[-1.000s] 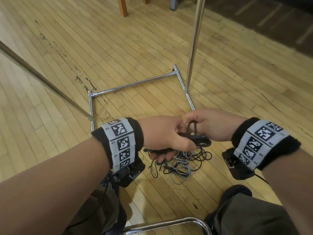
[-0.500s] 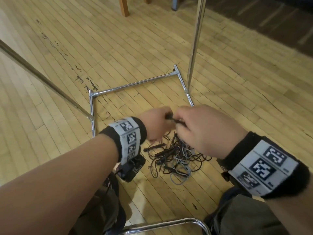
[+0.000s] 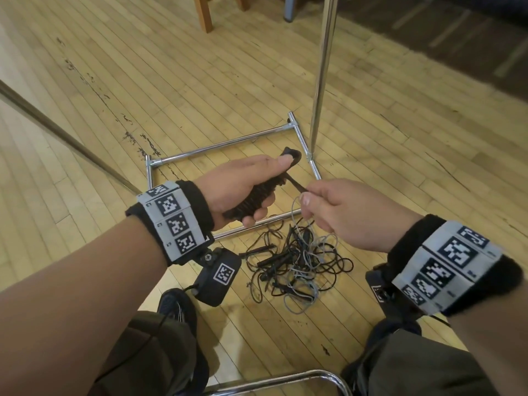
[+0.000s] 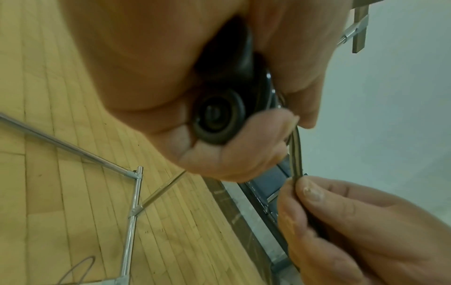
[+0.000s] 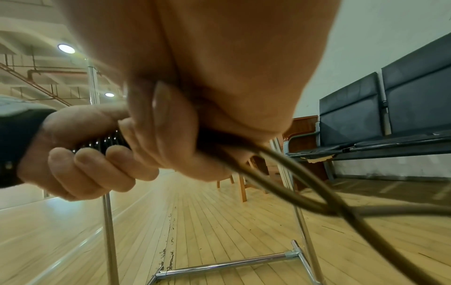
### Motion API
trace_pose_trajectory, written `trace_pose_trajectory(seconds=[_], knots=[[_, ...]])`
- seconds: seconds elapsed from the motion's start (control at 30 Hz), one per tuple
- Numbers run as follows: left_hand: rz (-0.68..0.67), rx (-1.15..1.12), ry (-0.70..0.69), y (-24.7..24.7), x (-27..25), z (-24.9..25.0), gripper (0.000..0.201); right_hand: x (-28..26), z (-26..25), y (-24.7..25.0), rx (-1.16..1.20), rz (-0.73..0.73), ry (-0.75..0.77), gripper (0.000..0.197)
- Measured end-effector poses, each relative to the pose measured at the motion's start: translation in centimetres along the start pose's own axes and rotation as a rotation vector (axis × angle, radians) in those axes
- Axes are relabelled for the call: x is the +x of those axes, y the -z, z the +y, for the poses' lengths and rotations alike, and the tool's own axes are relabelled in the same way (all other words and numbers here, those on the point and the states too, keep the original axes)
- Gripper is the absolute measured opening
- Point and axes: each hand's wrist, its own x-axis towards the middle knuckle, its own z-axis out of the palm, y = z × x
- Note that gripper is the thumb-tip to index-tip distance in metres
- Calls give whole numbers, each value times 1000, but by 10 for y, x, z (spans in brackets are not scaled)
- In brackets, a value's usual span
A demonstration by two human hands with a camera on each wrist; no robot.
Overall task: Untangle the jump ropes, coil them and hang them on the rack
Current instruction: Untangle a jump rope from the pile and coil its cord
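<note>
— Why is the left hand (image 3: 243, 190) wrapped so tight round that black handle (image 3: 257, 195)?

— To anchor one end, I'd say. All the fingers curl round the ribbed grip and the thumb lies along its top, so the handle can't spin or slip while the other hand works the rope out.

— And the right hand (image 3: 343, 212)?

— It pinches the cord (image 4: 296, 154) just beside where it leaves the handle, thumb against forefinger. The hands are close but not touching; that short stretch of cord runs between them. A thin grey loop (image 3: 295, 208) hangs from the same fingers, though I can't tell whether it's the same rope or another.

— Where's the rest of it?

— On the wooden floor (image 3: 143, 81), right below the hands: a heap of ropes (image 3: 297, 264), black and grey strands crossing each other with a few more handles mixed in. It lies just beside the near bar of the rack's chrome base (image 3: 217, 145), and the upright pole (image 3: 321, 67) rises behind.

— So nothing's hung yet?

— Nothing that I can see. My guess is they're at the very start: one end found, and now following its cord down into the heap. Holding it high lets the weight of the heap show which strand is theirs. Pull too hard, though, and the knots could cinch.
</note>
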Motion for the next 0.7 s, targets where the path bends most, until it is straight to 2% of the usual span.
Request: trace_pose_trajectory(seconds=[0.13, 0.27, 0.47, 0.6, 0.7], knots=[[81, 90, -41, 0, 0, 0, 56, 1, 2, 3, -67, 79, 28, 34], [140, 63, -78, -4, -2, -1, 40, 2, 1, 0, -99, 83, 46, 32], [82, -118, -96, -6, -5, 5, 28, 5, 8, -4, 2, -81, -8, 31], [63, -116, -125, -11, -5, 2, 23, 6, 15, -7, 96, -171, -90, 34], [16, -85, -136, -20, -5, -1, 29, 9, 19, -8, 148, -197, -121, 37]])
